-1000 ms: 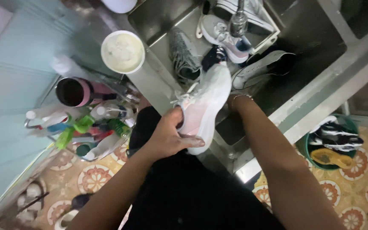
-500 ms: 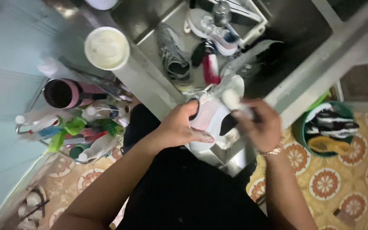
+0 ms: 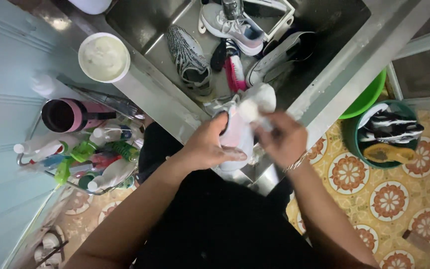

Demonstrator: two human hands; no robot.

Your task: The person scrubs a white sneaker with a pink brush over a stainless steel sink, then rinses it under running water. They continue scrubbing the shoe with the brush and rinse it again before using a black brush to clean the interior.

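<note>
White shoe (image 3: 237,137) is gripped by left hand (image 3: 207,147) over sink (image 3: 150,22) edge w/ fingers curled round it, while a pale brush or cloth (blurred, cannot tell) is clenched in right hand (image 3: 284,139) against toe: scrubbing step, firm hold needed.

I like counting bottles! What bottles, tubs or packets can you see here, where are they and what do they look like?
Tub: on the sink's left ledge, round, white, open, creamy white inside.
Flask: top of the wire rack, lying down, pink with a dark mouth.
White bottles: in the rack, lying down, white caps.
Green bottles: middle of the rack, bright green, mixed with red ones.
No signs or screens show.
</note>
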